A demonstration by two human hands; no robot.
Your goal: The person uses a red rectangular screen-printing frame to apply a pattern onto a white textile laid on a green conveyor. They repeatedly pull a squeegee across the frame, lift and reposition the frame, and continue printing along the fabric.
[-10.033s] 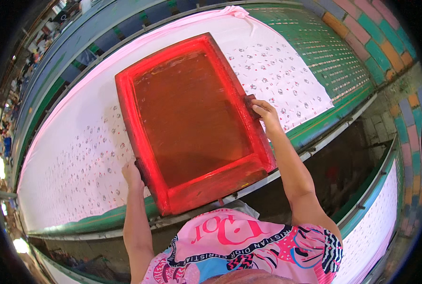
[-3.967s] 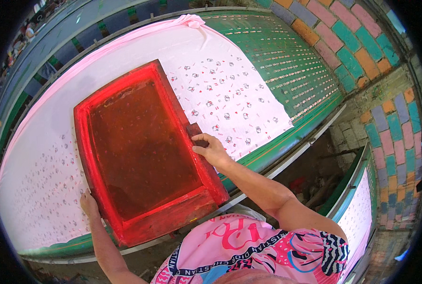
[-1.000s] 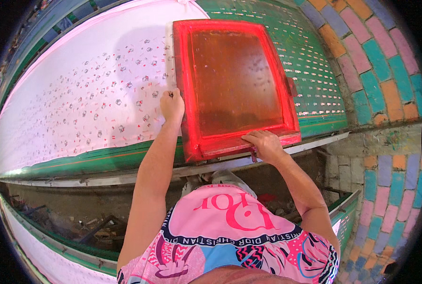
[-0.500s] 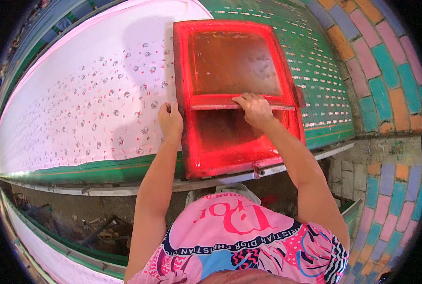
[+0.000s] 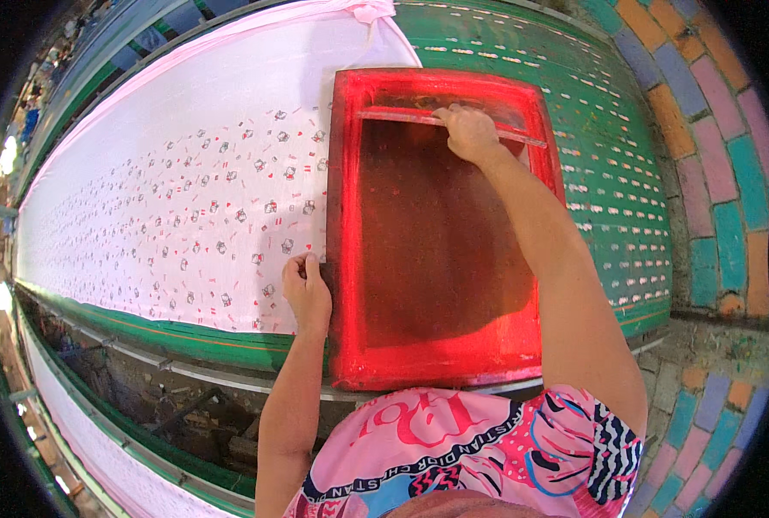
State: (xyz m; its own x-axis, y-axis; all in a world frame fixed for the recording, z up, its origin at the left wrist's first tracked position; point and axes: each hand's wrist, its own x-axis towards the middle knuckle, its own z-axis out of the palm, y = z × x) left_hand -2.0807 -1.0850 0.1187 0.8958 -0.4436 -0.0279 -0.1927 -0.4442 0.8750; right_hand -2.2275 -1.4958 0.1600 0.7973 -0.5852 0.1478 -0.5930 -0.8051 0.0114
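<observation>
A red-stained screen printing frame (image 5: 344, 233) lies flat over the right end of a white printed cloth (image 5: 160, 216). My right hand (image 5: 472, 134) is closed over the top of a long squeegee (image 5: 402, 115), which lies across the far part of the screen's mesh (image 5: 436, 242). Red ink coats the frame's inner borders, and the mesh looks dark reddish brown. At the frame's left side, my left hand (image 5: 308, 293) is curled against a small dark tab on the edge, its fingertips partly hidden.
The cloth covers a long green printing table (image 5: 613, 220), whose bare right part carries rows of pale marks. A metal rail (image 5: 220, 377) runs along the near edge. Coloured brick paving (image 5: 730, 216) lies to the right. Another cloth-covered table (image 5: 82, 457) stands at the lower left.
My right hand has pushed the squeegee from the middle of the screen to its far end. My view has shifted, so the frame and left hand appear lower.
</observation>
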